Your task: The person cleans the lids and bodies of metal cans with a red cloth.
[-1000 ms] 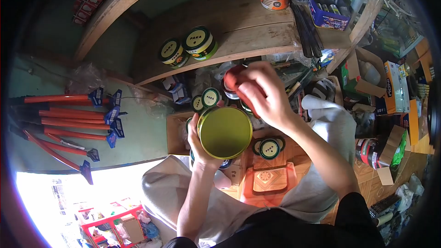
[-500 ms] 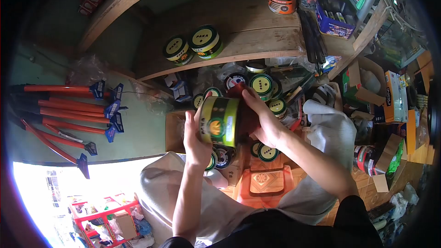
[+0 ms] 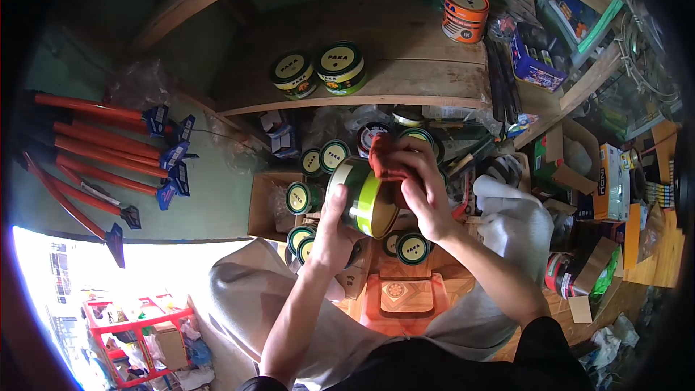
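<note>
In front of my chest is a green-and-black tin can (image 3: 373, 210), tilted so that its bare metal end faces down and to the right. My left hand (image 3: 327, 239) is closed around its left side, the thumb lying along the wall. A dark red cloth (image 3: 391, 163) is bunched in my right hand (image 3: 426, 199), pressed against the can's upper right edge. Behind and below the can are several PAKA cans, among them one at the upper left (image 3: 334, 156), one near a carton (image 3: 301, 198) and one on the floor (image 3: 414, 248).
Two PAKA cans (image 3: 340, 69) and an orange can (image 3: 465, 16) stand on the wooden shelf (image 3: 405, 83). A purple box (image 3: 536, 65) is at its right. Orange-handled tools (image 3: 108, 148) hang at left. A red stool (image 3: 402, 311) sits between my knees; open cartons (image 3: 597, 268) lie right.
The can has turned, so its label has rolled away and its metal end now shows. My right hand with the cloth has shifted over its upper edge. The view has moved slightly.
</note>
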`<move>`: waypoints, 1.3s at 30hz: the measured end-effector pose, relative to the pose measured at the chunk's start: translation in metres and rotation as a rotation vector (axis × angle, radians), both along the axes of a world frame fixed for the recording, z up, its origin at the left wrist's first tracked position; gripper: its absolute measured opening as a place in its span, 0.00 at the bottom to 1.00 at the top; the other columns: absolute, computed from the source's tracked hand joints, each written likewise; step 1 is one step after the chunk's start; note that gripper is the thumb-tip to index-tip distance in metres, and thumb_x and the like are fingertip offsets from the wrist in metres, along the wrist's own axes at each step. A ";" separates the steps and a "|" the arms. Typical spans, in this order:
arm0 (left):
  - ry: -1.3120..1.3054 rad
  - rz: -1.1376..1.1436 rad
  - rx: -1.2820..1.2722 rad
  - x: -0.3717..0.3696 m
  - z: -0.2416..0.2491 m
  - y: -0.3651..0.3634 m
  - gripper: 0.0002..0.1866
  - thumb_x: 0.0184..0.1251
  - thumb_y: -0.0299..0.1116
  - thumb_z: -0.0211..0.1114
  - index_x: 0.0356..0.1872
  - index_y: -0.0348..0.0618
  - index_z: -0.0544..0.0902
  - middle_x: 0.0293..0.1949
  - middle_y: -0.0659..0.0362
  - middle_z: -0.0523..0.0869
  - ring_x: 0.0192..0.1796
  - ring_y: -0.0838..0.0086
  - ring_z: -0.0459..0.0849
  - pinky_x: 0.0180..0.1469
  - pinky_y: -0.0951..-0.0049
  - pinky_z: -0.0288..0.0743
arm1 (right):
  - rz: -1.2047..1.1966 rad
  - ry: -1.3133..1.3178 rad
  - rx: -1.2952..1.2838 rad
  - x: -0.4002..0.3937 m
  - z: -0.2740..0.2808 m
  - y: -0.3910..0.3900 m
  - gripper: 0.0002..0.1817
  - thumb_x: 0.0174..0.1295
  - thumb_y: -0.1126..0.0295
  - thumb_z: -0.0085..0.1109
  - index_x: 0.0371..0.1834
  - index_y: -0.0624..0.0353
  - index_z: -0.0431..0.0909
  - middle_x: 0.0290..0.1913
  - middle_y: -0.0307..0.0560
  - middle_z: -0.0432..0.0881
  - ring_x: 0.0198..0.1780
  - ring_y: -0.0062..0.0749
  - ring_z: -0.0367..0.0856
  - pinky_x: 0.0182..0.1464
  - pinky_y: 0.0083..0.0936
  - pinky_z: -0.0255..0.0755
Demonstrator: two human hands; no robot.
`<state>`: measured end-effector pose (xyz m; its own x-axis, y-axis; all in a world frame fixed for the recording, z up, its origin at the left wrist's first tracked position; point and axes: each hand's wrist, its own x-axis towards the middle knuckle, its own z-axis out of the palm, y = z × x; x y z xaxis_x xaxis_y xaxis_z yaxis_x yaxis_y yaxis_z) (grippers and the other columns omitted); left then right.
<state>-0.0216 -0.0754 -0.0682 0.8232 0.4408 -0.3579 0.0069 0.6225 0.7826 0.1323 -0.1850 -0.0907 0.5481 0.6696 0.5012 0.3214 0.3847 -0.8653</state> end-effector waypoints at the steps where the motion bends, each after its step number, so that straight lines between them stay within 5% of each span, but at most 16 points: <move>1: -0.026 0.032 -0.063 0.000 -0.001 0.000 0.42 0.73 0.62 0.58 0.79 0.51 0.59 0.72 0.56 0.71 0.71 0.66 0.74 0.67 0.58 0.76 | 0.017 -0.062 0.026 0.001 -0.001 -0.003 0.19 0.65 0.65 0.60 0.57 0.61 0.78 0.62 0.56 0.69 0.63 0.46 0.71 0.69 0.37 0.62; 4: -0.092 0.056 0.071 -0.001 -0.003 0.007 0.46 0.73 0.65 0.57 0.79 0.43 0.58 0.75 0.51 0.68 0.75 0.63 0.70 0.76 0.59 0.64 | 0.036 -0.324 0.060 0.000 0.015 -0.009 0.17 0.59 0.64 0.66 0.51 0.56 0.83 0.58 0.58 0.72 0.57 0.51 0.77 0.61 0.39 0.72; 6: -0.043 0.085 0.368 -0.004 -0.002 0.016 0.47 0.71 0.62 0.60 0.79 0.37 0.59 0.69 0.45 0.75 0.70 0.61 0.75 0.72 0.62 0.68 | 0.016 -0.468 -0.004 -0.003 0.022 -0.006 0.18 0.62 0.65 0.65 0.54 0.57 0.80 0.57 0.57 0.71 0.56 0.51 0.78 0.58 0.42 0.74; 12: 0.059 0.087 0.972 -0.003 0.003 0.021 0.55 0.56 0.60 0.70 0.76 0.28 0.61 0.60 0.43 0.82 0.61 0.61 0.82 0.65 0.64 0.73 | 0.069 -0.190 -0.197 -0.005 0.007 0.005 0.13 0.73 0.69 0.53 0.58 0.59 0.72 0.54 0.54 0.71 0.55 0.49 0.78 0.61 0.38 0.71; 16: 0.072 0.021 1.325 -0.001 0.006 0.017 0.55 0.50 0.55 0.74 0.74 0.28 0.64 0.56 0.42 0.85 0.58 0.59 0.86 0.63 0.61 0.77 | 0.149 0.232 -0.276 0.003 -0.001 0.007 0.11 0.75 0.69 0.50 0.54 0.63 0.72 0.54 0.57 0.70 0.51 0.50 0.78 0.58 0.35 0.72; 19: 0.258 0.153 1.004 0.006 0.010 0.025 0.55 0.51 0.57 0.74 0.75 0.30 0.63 0.55 0.43 0.86 0.56 0.60 0.86 0.61 0.64 0.78 | -0.062 -0.097 -0.297 -0.022 -0.001 0.004 0.14 0.74 0.70 0.53 0.58 0.63 0.71 0.58 0.60 0.68 0.53 0.59 0.77 0.55 0.44 0.74; 22: 0.323 0.148 1.044 0.006 0.005 0.034 0.56 0.52 0.61 0.73 0.75 0.30 0.63 0.53 0.43 0.87 0.54 0.61 0.87 0.61 0.63 0.78 | -0.043 -0.228 -0.249 -0.026 -0.001 0.000 0.15 0.74 0.69 0.54 0.59 0.63 0.70 0.59 0.59 0.67 0.55 0.58 0.77 0.56 0.45 0.74; 23: 0.264 0.130 1.074 0.006 0.005 0.032 0.56 0.52 0.61 0.73 0.75 0.30 0.64 0.53 0.43 0.87 0.54 0.61 0.87 0.61 0.63 0.78 | -0.027 -0.186 -0.246 -0.025 0.001 -0.001 0.17 0.75 0.70 0.52 0.64 0.62 0.71 0.59 0.56 0.67 0.58 0.53 0.76 0.59 0.44 0.74; 26: 0.165 0.049 1.153 0.004 0.013 0.021 0.57 0.51 0.62 0.72 0.75 0.29 0.63 0.52 0.43 0.88 0.55 0.61 0.87 0.61 0.63 0.78 | 0.085 -0.070 -0.098 -0.003 -0.010 0.008 0.20 0.78 0.69 0.49 0.70 0.59 0.71 0.61 0.50 0.67 0.47 0.35 0.81 0.49 0.33 0.79; 27: 0.114 0.020 1.164 0.003 0.016 0.020 0.58 0.50 0.61 0.72 0.75 0.28 0.63 0.52 0.42 0.87 0.55 0.60 0.87 0.62 0.63 0.78 | 0.311 0.517 -0.251 -0.003 0.025 -0.004 0.22 0.80 0.65 0.46 0.74 0.55 0.70 0.57 0.42 0.73 0.32 0.18 0.76 0.34 0.20 0.76; 29: 0.022 -0.043 1.228 0.001 0.018 0.020 0.58 0.47 0.58 0.74 0.75 0.27 0.62 0.52 0.42 0.87 0.55 0.58 0.88 0.63 0.63 0.78 | 0.402 0.758 -0.320 0.006 -0.003 0.006 0.23 0.82 0.61 0.45 0.75 0.54 0.69 0.47 0.35 0.79 0.26 0.11 0.70 0.28 0.15 0.71; 33: 0.000 0.026 1.234 0.006 0.022 0.026 0.55 0.48 0.51 0.75 0.75 0.30 0.62 0.50 0.44 0.88 0.53 0.57 0.89 0.60 0.63 0.81 | 0.351 0.817 -0.245 -0.009 -0.005 0.013 0.24 0.81 0.61 0.47 0.75 0.59 0.68 0.59 0.42 0.79 0.42 0.18 0.80 0.46 0.19 0.77; 37: 0.222 0.141 1.319 0.007 0.025 0.036 0.52 0.51 0.47 0.75 0.75 0.31 0.62 0.50 0.44 0.88 0.50 0.58 0.90 0.55 0.63 0.83 | 0.149 0.142 -0.167 -0.028 -0.003 0.011 0.26 0.77 0.69 0.50 0.76 0.64 0.64 0.76 0.56 0.62 0.68 0.35 0.73 0.72 0.29 0.64; 39: 0.209 0.100 1.341 0.005 0.026 0.037 0.53 0.49 0.48 0.77 0.75 0.31 0.63 0.50 0.44 0.88 0.51 0.58 0.90 0.56 0.63 0.83 | 0.172 0.156 -0.149 -0.028 -0.003 0.010 0.27 0.78 0.67 0.51 0.76 0.63 0.65 0.76 0.57 0.64 0.73 0.38 0.69 0.75 0.30 0.60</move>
